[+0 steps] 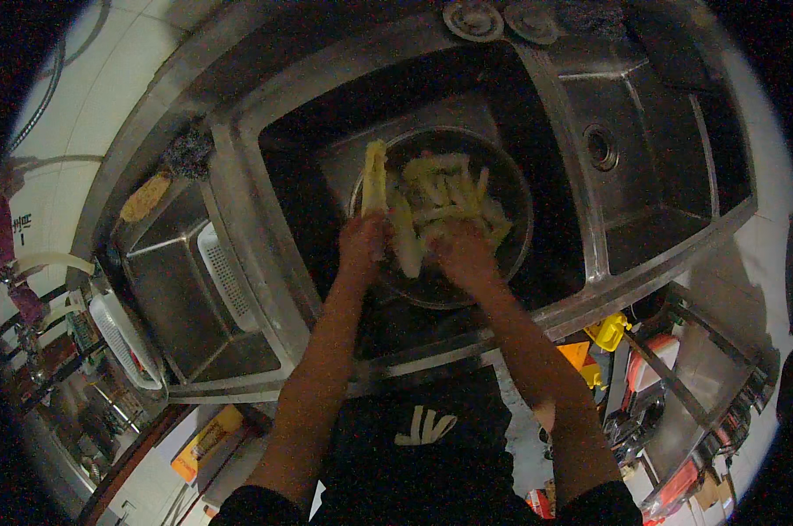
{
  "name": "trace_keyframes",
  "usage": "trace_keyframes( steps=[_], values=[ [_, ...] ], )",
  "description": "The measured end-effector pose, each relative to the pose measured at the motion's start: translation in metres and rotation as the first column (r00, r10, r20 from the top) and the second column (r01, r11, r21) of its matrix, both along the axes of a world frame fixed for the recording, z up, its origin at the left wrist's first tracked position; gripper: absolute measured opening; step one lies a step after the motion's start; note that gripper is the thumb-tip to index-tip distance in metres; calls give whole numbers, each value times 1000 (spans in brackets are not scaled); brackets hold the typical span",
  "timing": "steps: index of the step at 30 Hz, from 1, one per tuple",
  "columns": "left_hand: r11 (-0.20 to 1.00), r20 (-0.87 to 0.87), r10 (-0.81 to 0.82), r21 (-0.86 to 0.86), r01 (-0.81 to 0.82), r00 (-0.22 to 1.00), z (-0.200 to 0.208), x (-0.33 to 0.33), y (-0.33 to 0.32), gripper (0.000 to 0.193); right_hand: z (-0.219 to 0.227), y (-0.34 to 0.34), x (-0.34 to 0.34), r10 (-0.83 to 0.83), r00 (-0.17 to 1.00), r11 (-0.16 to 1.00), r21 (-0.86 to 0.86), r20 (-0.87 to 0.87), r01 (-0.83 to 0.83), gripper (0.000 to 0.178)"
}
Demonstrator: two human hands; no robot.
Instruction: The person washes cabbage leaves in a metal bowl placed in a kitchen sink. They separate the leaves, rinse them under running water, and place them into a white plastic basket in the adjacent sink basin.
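A wide round metal basin sits in the middle sink compartment, with several long pale yellow-green vegetable stalks in it. At the basin's left rim my left hand is closed round the lower end of one such stalk, which points up and away from me. My right hand is down among the stalks at the basin's near side. Its fingers are curled and partly hidden, and I cannot make out what is in them. The picture is dim and grainy, so the kind of vegetable is unclear.
A right sink compartment has a round drain. In the left compartment stands a white perforated basket; a yellowish sponge lies behind it. Round metal lids rest at the back edge. Yellow items are on a rack at right.
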State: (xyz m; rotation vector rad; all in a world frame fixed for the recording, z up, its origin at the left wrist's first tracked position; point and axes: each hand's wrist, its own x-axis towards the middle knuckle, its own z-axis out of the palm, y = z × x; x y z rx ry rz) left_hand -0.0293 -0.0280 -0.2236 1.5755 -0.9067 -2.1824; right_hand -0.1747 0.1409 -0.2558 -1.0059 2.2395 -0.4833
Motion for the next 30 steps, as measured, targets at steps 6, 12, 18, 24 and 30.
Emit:
trace_keyframes(
  steps=[6,12,18,24,30],
  values=[
    [981,111,-78,-167,96,991,-51,-23,15,34,-106,1,-77,507,716,858,363,-481,-363,37],
    [983,51,-138,-111,143,989,-70,-38,17,32,-82,1,-85,-209,879,972,-11,428,236,30],
    [992,-181,108,87,-93,978,-51,-26,12,29,-16,3,-81,-296,733,916,-35,613,399,40],
    [995,-117,34,98,-23,993,-20,-14,12,27,1,17,-85,-487,710,858,124,508,499,48],
    [993,-113,4,-114,-17,994,-36,-11,10,28,-18,22,-86,-298,929,901,-257,218,349,43]
  ],
)
